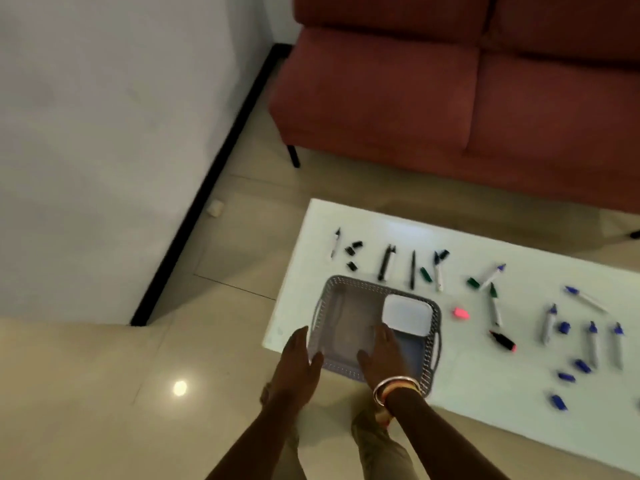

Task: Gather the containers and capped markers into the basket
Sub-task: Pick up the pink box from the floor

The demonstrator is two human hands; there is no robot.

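Nearest, both hands are over the near end of the white worktop (485,393), fingers straight and spread, holding nothing. The left hand (299,355) lies by the left wall of the grey basket (360,285); blur hides whether it touches. The right hand (381,353) reaches palm-down into the basket, fingertips just short of the white container (407,315), which already sits in the basket's 1 o'clock corner.

Everything left to gather lies outside the basket, from 12 round to 4 o'clock of the right hand. That hand is therefore the nearer one, while the left would have to cross the basket. Closest is the black marker (502,341) at 3 o'clock, its long axis running 10 to 4, with a pink cap (460,313) between it and the basket. Well beyond it at 3 to 4 o'clock lie the blue markers (593,342), mostly 12 to 6, with loose blue caps (564,327) among them.

Farther off, a green marker (494,304) lies at 2 o'clock. A row of black markers (384,263) lies just past the far rim at 12, also lying roughly 12 to 6. Many look uncapped, so I judge capping comes first. Farthest stands a red sofa (450,98)
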